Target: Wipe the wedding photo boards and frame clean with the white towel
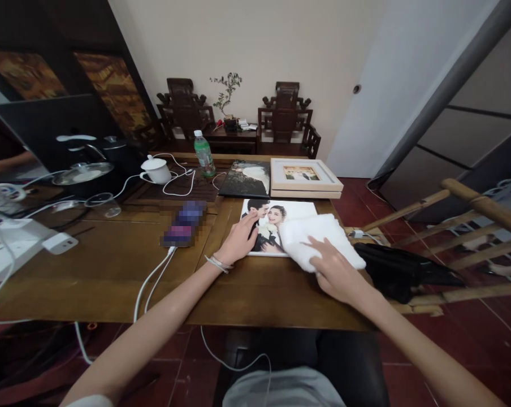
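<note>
A photo panel [262,230] showing two people lies flat on the wooden table in front of me. My left hand [239,234], with bracelets at the wrist, rests on its left side with fingers stretched out. On the panel's right part sits a folded white towel [344,243], overhanging the panel's edge. My right hand [329,263] presses down on this towel, some fingers extended and others bent into the cloth. The towel hides the panel's lower right corner.
Behind the panel lie a dark photo album [245,178] and white-matted picture frames [306,178], stacked. A green-labelled bottle [203,154], lidded cup [156,169], pixelated phone [183,223], cables and a power strip [9,251] occupy the left. A bamboo chair [471,203] stands right.
</note>
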Available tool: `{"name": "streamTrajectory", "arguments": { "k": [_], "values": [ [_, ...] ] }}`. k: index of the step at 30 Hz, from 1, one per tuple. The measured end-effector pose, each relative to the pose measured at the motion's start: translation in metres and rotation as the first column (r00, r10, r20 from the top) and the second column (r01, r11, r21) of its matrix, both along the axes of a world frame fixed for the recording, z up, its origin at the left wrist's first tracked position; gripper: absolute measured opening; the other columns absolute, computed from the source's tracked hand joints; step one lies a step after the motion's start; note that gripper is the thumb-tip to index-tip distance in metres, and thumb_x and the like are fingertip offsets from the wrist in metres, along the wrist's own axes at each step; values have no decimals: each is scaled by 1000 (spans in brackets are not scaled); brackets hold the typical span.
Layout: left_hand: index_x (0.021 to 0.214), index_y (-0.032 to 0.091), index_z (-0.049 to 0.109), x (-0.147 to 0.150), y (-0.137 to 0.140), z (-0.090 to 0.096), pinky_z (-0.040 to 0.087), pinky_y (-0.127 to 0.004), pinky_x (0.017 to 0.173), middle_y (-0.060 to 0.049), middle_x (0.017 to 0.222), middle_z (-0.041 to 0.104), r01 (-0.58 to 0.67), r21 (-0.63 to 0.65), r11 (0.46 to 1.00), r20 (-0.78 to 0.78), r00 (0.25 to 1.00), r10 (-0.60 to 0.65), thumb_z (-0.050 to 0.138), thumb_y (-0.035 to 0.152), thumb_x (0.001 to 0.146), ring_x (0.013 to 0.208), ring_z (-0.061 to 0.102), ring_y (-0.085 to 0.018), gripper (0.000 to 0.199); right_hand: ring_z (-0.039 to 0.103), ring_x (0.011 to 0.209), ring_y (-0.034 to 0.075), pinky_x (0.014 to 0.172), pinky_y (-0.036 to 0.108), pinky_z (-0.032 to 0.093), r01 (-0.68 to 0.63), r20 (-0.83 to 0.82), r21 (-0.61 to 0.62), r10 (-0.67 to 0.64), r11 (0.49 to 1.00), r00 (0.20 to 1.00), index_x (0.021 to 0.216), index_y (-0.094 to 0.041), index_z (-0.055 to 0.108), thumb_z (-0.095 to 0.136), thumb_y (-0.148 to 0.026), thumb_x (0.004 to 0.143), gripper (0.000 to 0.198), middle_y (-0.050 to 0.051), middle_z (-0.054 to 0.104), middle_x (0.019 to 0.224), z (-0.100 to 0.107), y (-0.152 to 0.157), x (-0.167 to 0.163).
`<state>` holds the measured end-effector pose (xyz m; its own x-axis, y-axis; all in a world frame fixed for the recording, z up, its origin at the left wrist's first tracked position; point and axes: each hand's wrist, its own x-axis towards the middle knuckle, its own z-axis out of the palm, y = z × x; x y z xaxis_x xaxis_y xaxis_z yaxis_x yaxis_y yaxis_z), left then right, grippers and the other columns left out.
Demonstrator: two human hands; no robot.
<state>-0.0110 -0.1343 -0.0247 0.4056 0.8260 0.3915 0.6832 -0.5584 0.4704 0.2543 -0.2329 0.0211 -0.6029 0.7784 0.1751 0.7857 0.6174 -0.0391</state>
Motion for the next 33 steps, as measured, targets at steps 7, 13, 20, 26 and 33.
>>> {"name": "streamTrajectory", "arguments": {
  "k": [7,13,20,26,33],
  "values": [
    [132,17,46,0,-1,2,34,-47,110,-12,144,44,-17,-22,1000,-9,1000,17,37,23,93,137,35,-23,40,43,129,32,107,53,32,-20,20,-32,20,999,1000,83,-15,65,46,-3,67,27,19,55,131,7,0,2],
    [130,17,47,-1,0,2,33,-47,111,-12,143,45,-6,-10,1000,12,1000,6,38,23,93,137,36,-23,38,61,102,31,85,41,46,146,71,-22,-144,989,987,89,-12,63,41,-4,68,31,20,66,106,21,85,-10],
    [130,17,48,-1,0,3,33,-46,111,-12,144,44,-1,-17,1000,11,1000,1,39,24,94,137,35,-23,38,51,119,31,101,45,35,166,71,13,-166,986,984,96,-9,62,41,-2,69,36,23,60,121,14,98,-16],
    [132,18,45,0,0,0,33,-48,111,-12,145,43,0,-3,1000,18,1000,0,38,23,94,138,34,-23,39,31,136,35,109,57,25,16,34,24,-17,1000,999,89,-12,66,45,0,65,33,18,49,137,-5,17,-7],
    [132,18,45,-1,1,0,33,-48,111,-12,146,42,3,-11,1000,19,1000,-3,38,23,94,138,33,-24,40,32,135,37,108,61,27,-48,27,-28,49,998,998,86,-15,67,47,0,62,35,16,49,138,-4,-9,-7]
  ]
}}
